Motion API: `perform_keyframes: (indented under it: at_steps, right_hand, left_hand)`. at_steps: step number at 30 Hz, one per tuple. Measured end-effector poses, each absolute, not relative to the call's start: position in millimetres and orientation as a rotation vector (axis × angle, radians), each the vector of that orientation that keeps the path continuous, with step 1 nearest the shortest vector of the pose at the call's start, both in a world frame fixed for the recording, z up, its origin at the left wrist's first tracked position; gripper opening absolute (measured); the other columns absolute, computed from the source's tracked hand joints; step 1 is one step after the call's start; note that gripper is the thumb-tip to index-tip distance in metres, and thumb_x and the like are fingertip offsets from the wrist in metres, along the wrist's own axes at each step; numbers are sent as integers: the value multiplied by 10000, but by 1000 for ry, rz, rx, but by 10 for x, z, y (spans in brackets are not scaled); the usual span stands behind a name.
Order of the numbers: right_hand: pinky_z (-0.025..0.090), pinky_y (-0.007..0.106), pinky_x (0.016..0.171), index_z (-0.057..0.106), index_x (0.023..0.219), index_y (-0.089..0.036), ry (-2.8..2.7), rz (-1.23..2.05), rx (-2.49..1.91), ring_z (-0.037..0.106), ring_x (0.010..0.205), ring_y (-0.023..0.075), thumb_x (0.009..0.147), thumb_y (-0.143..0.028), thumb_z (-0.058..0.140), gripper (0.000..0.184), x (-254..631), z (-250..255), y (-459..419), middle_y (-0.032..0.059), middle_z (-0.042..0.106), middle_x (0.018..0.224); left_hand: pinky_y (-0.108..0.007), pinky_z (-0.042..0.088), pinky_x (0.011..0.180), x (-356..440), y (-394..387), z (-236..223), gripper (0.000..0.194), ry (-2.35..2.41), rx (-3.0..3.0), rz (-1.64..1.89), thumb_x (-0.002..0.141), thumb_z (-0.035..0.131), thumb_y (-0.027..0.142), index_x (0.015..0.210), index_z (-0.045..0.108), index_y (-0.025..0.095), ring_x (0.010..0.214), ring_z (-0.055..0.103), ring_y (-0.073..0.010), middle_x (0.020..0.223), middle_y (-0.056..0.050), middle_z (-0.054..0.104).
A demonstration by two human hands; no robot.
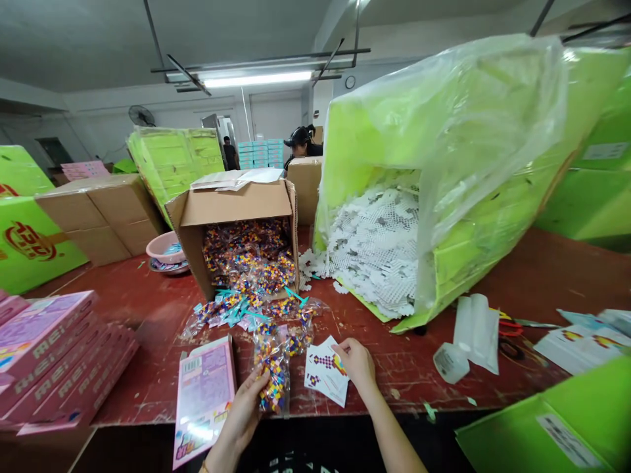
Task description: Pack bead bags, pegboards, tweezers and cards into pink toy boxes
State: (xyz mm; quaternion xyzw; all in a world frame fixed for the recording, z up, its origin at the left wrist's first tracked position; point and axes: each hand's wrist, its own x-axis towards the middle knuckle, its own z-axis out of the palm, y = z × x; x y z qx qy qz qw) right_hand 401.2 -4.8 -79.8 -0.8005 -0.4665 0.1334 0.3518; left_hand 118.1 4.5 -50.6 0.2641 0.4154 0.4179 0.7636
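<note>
My left hand (244, 408) is closed on the edge of a clear plastic bag of small coloured beads (277, 380), near the table's front edge. With thumb and fingers, my right hand (357, 362) pinches the upper right corner of a printed leaflet (323, 380) that shows bead patterns. A pink and purple box (203, 394) lies beside my left wrist and juts over the front edge. Beyond my hands, small turquoise plastic tools (241, 310) are strewn among more bead bags.
An open carton (231, 205) spills bead bags (246, 253) onto the red table (384, 374). White pegboards (377, 249) fill a green carton (473, 164) lying on its side. Pink boxes (54, 368) are stacked left. Red-handled scissors (510, 325) and tape rolls lie right. A person (299, 141) is behind.
</note>
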Motion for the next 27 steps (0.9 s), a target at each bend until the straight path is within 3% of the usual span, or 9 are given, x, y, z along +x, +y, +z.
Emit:
perform_keyframes:
  at_steps: [6,8,16,19,22,27]
  right_hand:
    - [427,289,624,680,686,-192,-1271,302,-2137,674,700,231,829,-337,602,219,4071,-541,-67,78,727,727]
    - [433,293,642,711,710,-171,-1271,308,-2135,681,723,241,835,-311,599,219,4080,-529,-80,107,739,755]
    - [505,290,868,757,960,-184,-1222,379,-2016,687,1009,220,886,-313,527,274,4113,-740,-193,103,741,1099]
    - [541,306,739,723,808,-164,-1079,404,-1772,696,823,223,818,-418,608,279,4161,-706,-231,107,749,900]
    - [497,288,578,669,695,-165,-996,443,-1649,631,620,194,750,-491,659,330,4239,-603,-247,67,690,676]
    - [466,280,578,676,715,-166,-1155,473,-1617,603,618,177,791,-471,614,321,4236,-252,-178,53,674,678]
  left_hand:
    - [-269,562,753,1088,8,-350,474,954,562,874,616,903,269,1040,733,142,906,708,-226,1020,-93,755]
    - [-257,551,725,1073,11,-310,499,992,558,887,585,918,273,1025,729,133,836,698,-200,966,-78,754]
    - [-207,546,627,1084,19,-392,482,1003,550,812,603,912,284,1027,720,158,751,683,-143,954,-32,739]
    - [-212,551,606,1093,10,-389,480,1030,519,834,580,919,265,1003,719,160,734,681,-143,929,-22,740]
    - [-212,542,576,1097,6,-369,491,1049,510,830,565,923,266,997,716,154,707,675,-143,905,-20,740]
    - [-215,535,583,1066,17,-364,479,1059,489,850,562,925,279,975,719,152,707,670,-149,884,-30,740]
